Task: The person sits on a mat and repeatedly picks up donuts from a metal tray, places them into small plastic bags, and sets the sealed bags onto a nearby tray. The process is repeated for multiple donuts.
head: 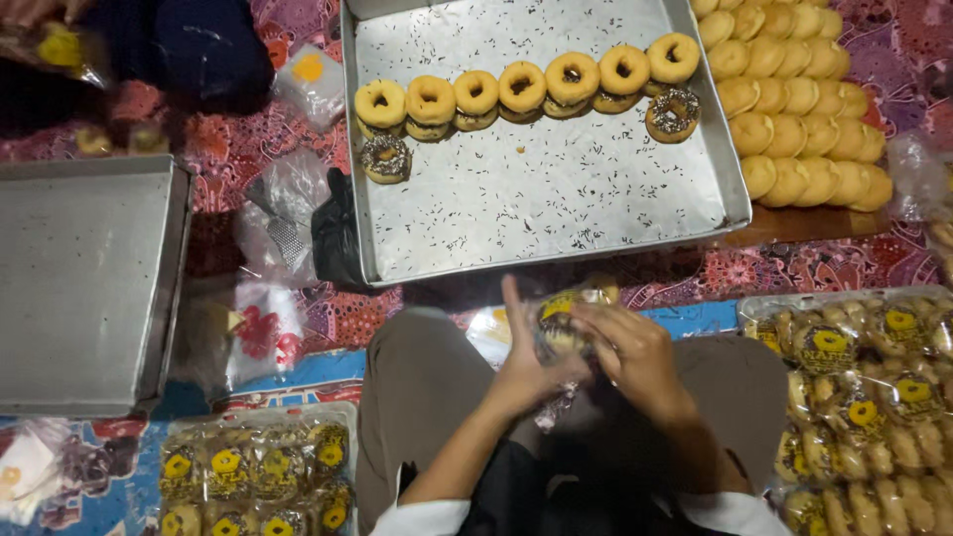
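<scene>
My left hand (524, 359) and my right hand (635, 355) meet in front of my lap, both closed around a clear plastic bag with a doughnut (561, 328) in it and a yellow label. Just beyond them lies a large metal tray (556, 208) scattered with dark sprinkles. A row of several yellow-glazed doughnuts (523, 86) runs across its far half. Two chocolate-sprinkled doughnuts sit there too, one at the left (385, 157) and one at the right (673, 112).
Plain round buns (804, 109) fill a wooden board at the far right. Bagged doughnuts are piled at the right (864, 397) and lower left (253, 476). An upturned metal tray (84, 278) lies left, with loose plastic bags (283, 213) beside it.
</scene>
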